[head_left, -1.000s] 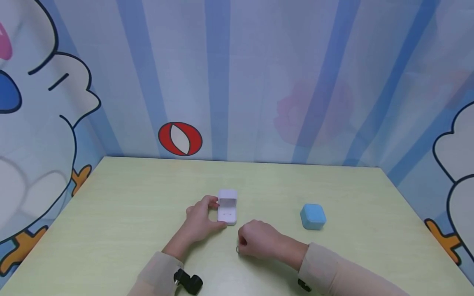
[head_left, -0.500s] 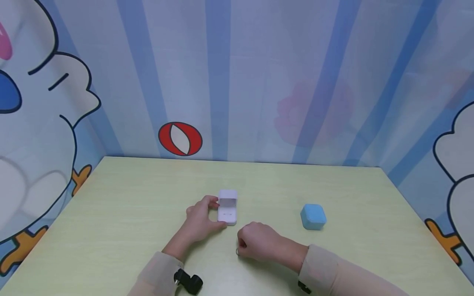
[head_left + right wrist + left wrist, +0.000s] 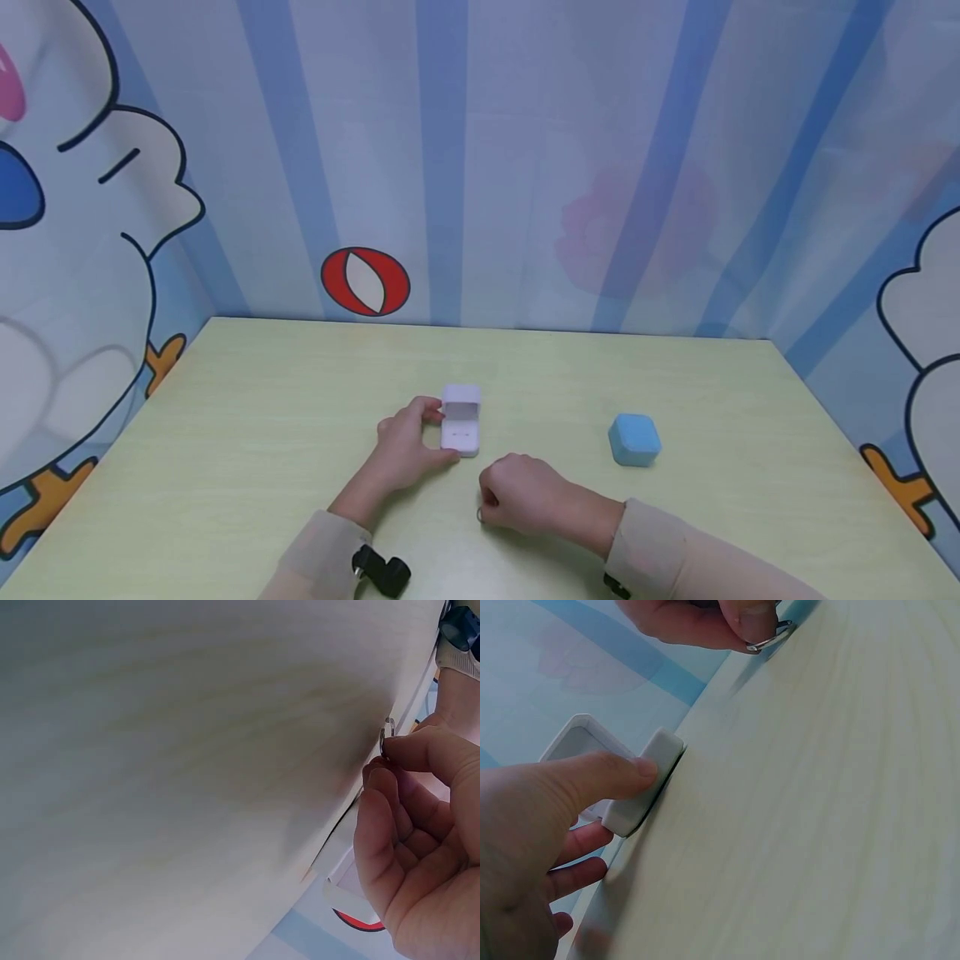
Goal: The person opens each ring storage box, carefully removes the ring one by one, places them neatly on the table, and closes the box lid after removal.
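A small white ring box (image 3: 461, 437) stands on the table with its lid raised and its inside facing me. My left hand (image 3: 405, 446) grips it from the left; in the left wrist view the thumb (image 3: 641, 771) presses against the front of the base. Just right of and nearer than the box, my right hand (image 3: 525, 493) pinches a thin silver-coloured ring (image 3: 383, 739) between thumb and index finger. The ring (image 3: 772, 637) hangs low, close over the tabletop, partly covered by the fingertips. The other right fingers are curled in.
A light blue rounded cube (image 3: 634, 440) lies on the pale wooden table (image 3: 225, 417), right of the right hand. Behind the table and at its sides rises a striped blue cloth (image 3: 495, 167) with cartoon prints. Each wrist wears a black camera (image 3: 382, 572).
My right hand has shifted slightly towards me with the ring in its pinch. The left hand, the ring box and the blue cube have stayed in place.
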{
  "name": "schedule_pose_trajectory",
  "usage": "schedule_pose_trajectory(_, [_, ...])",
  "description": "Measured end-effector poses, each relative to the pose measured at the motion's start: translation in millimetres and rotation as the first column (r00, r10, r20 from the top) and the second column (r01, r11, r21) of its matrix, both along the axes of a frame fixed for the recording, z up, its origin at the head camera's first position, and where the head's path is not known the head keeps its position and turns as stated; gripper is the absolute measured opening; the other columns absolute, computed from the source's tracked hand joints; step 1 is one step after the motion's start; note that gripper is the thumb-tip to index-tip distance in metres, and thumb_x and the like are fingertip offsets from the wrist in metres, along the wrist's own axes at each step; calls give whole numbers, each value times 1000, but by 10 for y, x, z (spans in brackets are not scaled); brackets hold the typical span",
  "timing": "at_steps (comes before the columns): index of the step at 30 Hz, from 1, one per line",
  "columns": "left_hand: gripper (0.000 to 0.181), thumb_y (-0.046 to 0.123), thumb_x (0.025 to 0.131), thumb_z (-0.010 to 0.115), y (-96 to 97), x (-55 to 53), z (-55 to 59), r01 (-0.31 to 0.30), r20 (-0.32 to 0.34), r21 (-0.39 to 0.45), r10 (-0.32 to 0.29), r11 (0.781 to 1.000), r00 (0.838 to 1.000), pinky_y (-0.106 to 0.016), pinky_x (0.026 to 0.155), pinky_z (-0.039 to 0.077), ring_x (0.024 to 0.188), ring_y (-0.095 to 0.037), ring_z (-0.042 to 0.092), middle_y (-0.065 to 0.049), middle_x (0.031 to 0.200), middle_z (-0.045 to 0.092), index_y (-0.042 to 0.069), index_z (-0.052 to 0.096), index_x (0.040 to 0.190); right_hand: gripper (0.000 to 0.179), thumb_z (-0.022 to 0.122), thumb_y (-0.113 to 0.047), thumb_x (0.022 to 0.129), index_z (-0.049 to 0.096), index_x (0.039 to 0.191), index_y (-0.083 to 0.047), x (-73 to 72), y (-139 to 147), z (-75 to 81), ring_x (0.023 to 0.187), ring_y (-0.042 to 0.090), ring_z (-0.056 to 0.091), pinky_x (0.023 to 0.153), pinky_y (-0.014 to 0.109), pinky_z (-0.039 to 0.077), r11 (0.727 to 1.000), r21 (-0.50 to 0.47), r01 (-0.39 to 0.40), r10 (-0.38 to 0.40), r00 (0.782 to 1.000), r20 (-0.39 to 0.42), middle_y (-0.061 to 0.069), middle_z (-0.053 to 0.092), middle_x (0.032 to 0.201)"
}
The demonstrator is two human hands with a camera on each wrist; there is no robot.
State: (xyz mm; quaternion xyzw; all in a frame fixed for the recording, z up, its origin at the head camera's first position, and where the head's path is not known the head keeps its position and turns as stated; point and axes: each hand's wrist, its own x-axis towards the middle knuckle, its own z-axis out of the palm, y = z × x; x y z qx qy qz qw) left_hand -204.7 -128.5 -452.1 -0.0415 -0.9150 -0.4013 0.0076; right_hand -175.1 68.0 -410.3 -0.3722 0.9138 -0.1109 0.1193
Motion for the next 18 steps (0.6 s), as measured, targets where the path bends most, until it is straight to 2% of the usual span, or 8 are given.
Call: schedule_pose_trajectory(18, [70,26,70,84,6,16,21,2,-3,-2,-2,1000,1000,-48,104,22,110,-24,54,-4,113,64,8,48,127,16,69,-19,78,61,64,-17,39,4,6,51,0,42,48,17,36,1000,-3,-19,19,999,-36,-13,50,56])
